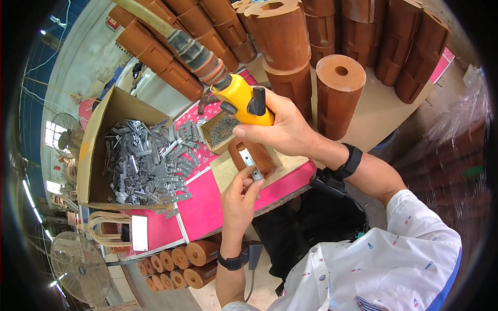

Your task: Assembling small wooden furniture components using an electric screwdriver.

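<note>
Head view: left hand (239, 196) pinches metal bracket (249, 161) against brown block (259, 158); right hand (282, 129) grips yellow tool (241, 98).

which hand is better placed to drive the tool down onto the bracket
Right. The right hand already grips the yellow tool just above the brown block, while the left hand pinches the metal bracket against it.
</note>
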The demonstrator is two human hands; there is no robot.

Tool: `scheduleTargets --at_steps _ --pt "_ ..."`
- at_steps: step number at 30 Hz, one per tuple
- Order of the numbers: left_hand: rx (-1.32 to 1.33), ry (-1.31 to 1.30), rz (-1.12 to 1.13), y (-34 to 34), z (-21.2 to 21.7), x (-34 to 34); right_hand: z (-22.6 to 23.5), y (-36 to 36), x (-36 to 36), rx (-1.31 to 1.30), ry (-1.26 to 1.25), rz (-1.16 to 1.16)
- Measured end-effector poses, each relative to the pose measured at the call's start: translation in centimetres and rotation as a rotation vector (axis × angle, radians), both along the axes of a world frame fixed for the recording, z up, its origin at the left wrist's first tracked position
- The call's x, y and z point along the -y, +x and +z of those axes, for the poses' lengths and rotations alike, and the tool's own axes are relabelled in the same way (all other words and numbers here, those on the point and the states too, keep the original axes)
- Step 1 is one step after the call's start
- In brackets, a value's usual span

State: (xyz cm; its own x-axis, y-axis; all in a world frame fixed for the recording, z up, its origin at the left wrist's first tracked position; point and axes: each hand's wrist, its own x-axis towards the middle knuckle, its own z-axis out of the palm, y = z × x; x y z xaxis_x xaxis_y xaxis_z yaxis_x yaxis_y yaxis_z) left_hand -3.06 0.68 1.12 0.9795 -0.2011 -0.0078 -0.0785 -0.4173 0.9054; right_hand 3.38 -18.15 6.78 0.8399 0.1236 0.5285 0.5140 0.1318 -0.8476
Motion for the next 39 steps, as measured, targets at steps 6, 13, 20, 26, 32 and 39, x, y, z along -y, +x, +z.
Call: scheduleTargets --at_steps 6,13,20,26,32,39 --pt "0.496 0.477 -0.076 0.5 1.7 0.1 -0.1 0.2 -0.2 0.043 -0.013 -0.017" --pt "0.541 0.528 -0.159 1.8 2.0 -0.1 -0.3 0.2 -0.7 0.006 0.043 0.023" --pt "0.436 0.309 -0.146 2.1 0.4 -0.4 -0.2 0.4 -0.5 0.026 -0.002 -0.015" --pt "0.533 0.399 -0.167 1.6 -0.2 -0.3 -0.1 0.4 -0.6 0.054 -0.006 -0.031" --pt "0.485 0.488 -0.072 3.1 0.3 -0.3 -0.1 0.7 -1.1 0.066 -0.037 -0.029" --pt "0.232 0.113 -0.037 4.6 0.8 -0.9 0.1 1.0 -0.9 0.064 -0.025 -0.031"
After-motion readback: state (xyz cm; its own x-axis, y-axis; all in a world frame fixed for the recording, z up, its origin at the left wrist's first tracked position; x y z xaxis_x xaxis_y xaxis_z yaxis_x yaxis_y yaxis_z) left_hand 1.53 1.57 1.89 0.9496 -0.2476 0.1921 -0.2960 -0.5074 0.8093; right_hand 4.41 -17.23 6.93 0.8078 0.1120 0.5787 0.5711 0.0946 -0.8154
